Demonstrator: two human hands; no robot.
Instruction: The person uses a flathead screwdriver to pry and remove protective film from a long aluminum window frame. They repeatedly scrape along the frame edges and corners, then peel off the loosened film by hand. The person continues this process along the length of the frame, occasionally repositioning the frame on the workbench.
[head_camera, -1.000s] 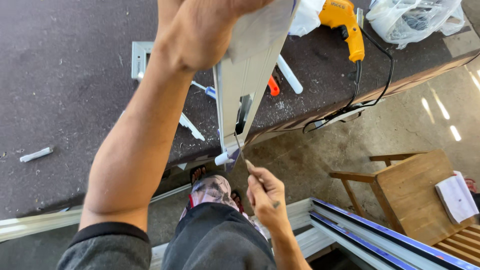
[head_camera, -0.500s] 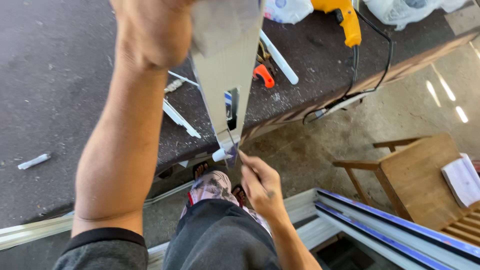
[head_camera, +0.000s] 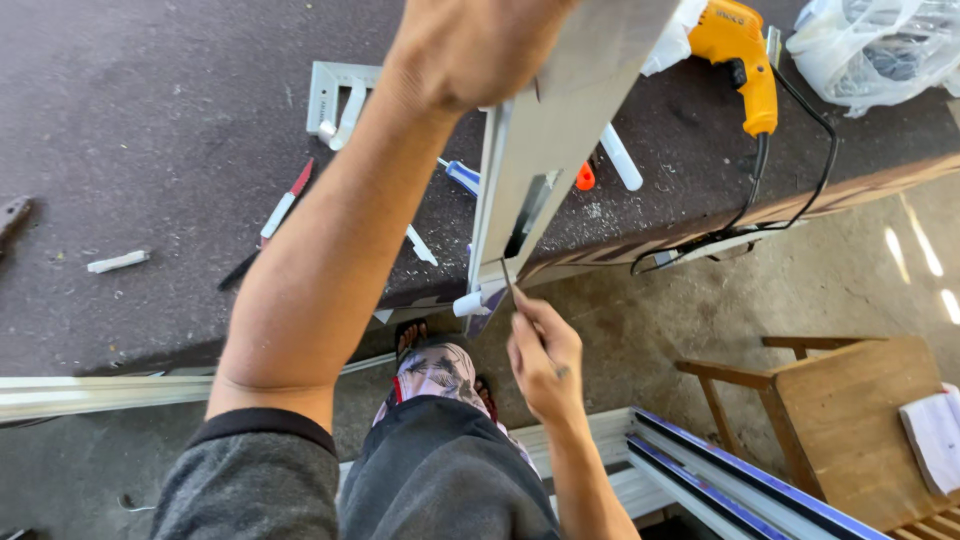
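My left hand grips the upper part of a long grey aluminium profile that stands nearly upright in front of me. A slot is cut in the profile's face. My right hand is below it, pinching a thin metal tool whose tip points up at the lower end of the slot. The profile's bottom end rests near the edge of the dark worktable.
On the table lie a yellow electric drill with a black cord, a plastic bag, a red-tipped knife, a white corner bracket, white tubes. A wooden chair stands right; aluminium frames lie on the floor.
My view has shifted, so the table items now sit lower and to the right. The right hand stays at the slot with the thin tool; the left hand keeps its hold.
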